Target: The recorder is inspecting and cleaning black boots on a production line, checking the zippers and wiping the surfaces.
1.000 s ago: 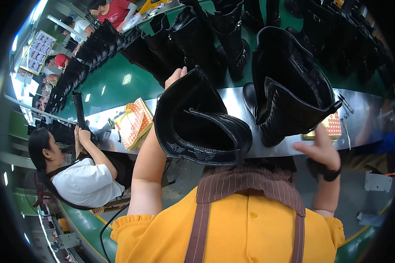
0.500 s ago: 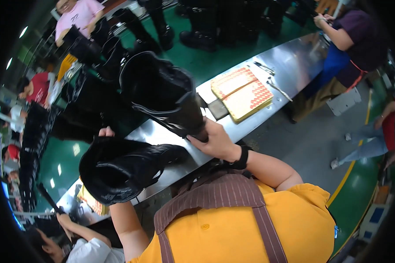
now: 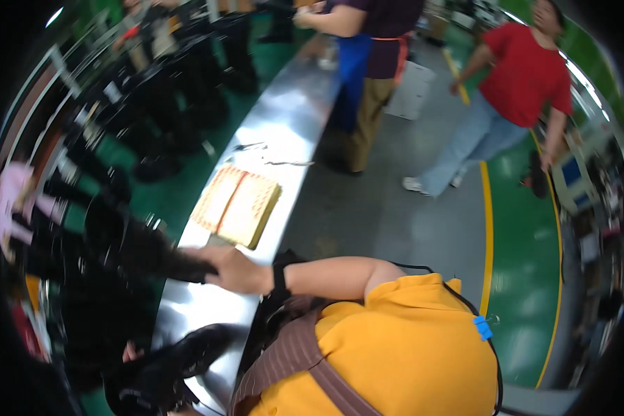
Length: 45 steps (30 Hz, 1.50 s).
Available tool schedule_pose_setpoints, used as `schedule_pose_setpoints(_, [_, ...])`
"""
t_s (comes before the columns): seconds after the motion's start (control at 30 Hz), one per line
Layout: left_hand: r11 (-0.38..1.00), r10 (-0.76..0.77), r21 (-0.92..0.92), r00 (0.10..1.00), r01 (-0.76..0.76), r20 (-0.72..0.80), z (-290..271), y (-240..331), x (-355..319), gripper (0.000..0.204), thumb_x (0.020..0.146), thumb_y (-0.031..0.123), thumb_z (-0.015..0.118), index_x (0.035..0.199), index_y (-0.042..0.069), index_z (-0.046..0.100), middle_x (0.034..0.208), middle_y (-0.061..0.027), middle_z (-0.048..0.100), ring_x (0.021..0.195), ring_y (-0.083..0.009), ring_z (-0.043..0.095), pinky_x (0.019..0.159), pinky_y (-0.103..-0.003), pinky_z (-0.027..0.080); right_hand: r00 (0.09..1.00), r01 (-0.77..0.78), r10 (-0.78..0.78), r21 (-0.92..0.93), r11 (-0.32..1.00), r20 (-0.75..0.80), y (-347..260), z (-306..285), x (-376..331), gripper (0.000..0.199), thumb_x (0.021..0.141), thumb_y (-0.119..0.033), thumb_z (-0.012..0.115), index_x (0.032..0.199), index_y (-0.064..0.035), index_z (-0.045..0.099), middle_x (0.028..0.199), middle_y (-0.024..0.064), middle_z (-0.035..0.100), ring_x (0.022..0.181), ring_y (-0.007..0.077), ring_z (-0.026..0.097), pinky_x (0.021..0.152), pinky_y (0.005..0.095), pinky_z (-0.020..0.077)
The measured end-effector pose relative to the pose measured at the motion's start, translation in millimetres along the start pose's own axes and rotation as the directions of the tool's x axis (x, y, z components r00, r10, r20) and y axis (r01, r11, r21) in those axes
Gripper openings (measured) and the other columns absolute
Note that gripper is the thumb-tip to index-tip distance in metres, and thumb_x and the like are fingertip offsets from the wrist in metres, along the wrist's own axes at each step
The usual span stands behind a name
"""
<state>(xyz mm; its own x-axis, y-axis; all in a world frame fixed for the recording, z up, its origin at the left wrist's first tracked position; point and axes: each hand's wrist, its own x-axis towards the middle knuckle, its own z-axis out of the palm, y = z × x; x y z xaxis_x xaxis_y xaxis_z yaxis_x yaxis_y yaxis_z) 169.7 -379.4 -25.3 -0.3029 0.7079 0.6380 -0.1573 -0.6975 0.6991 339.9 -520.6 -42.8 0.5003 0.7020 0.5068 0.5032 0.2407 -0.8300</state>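
My right hand (image 3: 239, 270), with a black band at its wrist, is closed round a black tall boot (image 3: 135, 239) over the left edge of the metal bench. Motion blurs this boot. Lower down, a second black boot (image 3: 194, 353) lies tilted across the bench at the lower left. A few fingertips of my left hand (image 3: 130, 352) show at that boot's far side, bent against it; the boot hides the rest of the hand. Beyond my right hand lies a stack of yellow sheets (image 3: 239, 204) with a red pattern and a band across it.
The shiny metal bench (image 3: 284, 104) runs away from me, with thin cords (image 3: 267, 152) beyond the stack. Many black boots (image 3: 166, 104) stand along the left. A co-worker in a blue apron (image 3: 353, 83) stands at the bench's far end. Someone in red (image 3: 520, 76) is in the right aisle.
The view has swung to the right, bringing the person in red further in. My right hand's boot has tipped from upright toward lying flat, and the left boot now sits lower in view.
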Motion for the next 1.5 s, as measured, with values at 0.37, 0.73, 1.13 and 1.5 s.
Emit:
schedule_pose_setpoints(0.37, [0.969, -0.130, -0.203, 0.988, 0.144, 0.080, 109, 8, -53, 0.031, 0.094, 0.012, 0.052, 0.120, -0.005, 0.057, 0.117, -0.0149, 0.062, 0.107, -0.0231, 0.058, 0.094, -0.034, 0.046, 0.988, -0.034, 0.018, -0.099, 0.995, -0.154, -9, -1, -4, 0.051, 0.078, 0.001, 0.063, 0.128, 0.0005, 0.054, 0.093, 0.0219, 0.061, 0.086, 0.0339, 0.062, 0.080, 0.0389, 0.0479])
schedule_pose_setpoints(0.73, [0.970, -0.154, -0.160, 0.973, 0.183, 0.174, 94, 3, -53, 0.029, 0.095, 0.012, 0.052, 0.118, -0.005, 0.057, 0.113, -0.0140, 0.062, 0.104, -0.0217, 0.058, 0.093, -0.034, 0.046, 0.997, 0.016, -0.025, -0.128, 0.992, -0.070, -7, 2, -13, 0.061, 0.081, -0.005, 0.066, 0.138, -0.0041, 0.045, 0.105, 0.0194, 0.063, 0.098, 0.0314, 0.063, 0.088, 0.0371, 0.0493])
schedule_pose_setpoints(1.13, [0.965, -0.185, 0.237, 0.936, 0.115, 0.301, -56, 5, -20, 0.027, 0.095, 0.013, 0.053, 0.115, -0.005, 0.056, 0.109, -0.0130, 0.062, 0.100, -0.0202, 0.058, 0.091, -0.034, 0.047, 0.998, -0.001, -0.007, -0.130, 0.991, -0.061, -12, -10, -6, 0.064, 0.076, -0.006, 0.069, 0.136, -0.0064, 0.046, 0.118, 0.0176, 0.060, 0.106, 0.0331, 0.060, 0.092, 0.0372, 0.0480])
schedule_pose_setpoints(1.5, [0.909, -0.258, 0.402, 0.910, 0.114, 0.325, -104, 17, -26, 0.026, 0.095, 0.013, 0.053, 0.113, -0.005, 0.056, 0.105, -0.0120, 0.063, 0.097, -0.0188, 0.058, 0.090, -0.034, 0.047, 0.998, 0.008, -0.018, -0.173, 0.985, -0.059, -6, -4, -8, 0.053, 0.078, -0.015, 0.073, 0.125, 0.0000, 0.053, 0.115, 0.0188, 0.060, 0.103, 0.0336, 0.061, 0.090, 0.0358, 0.0491])
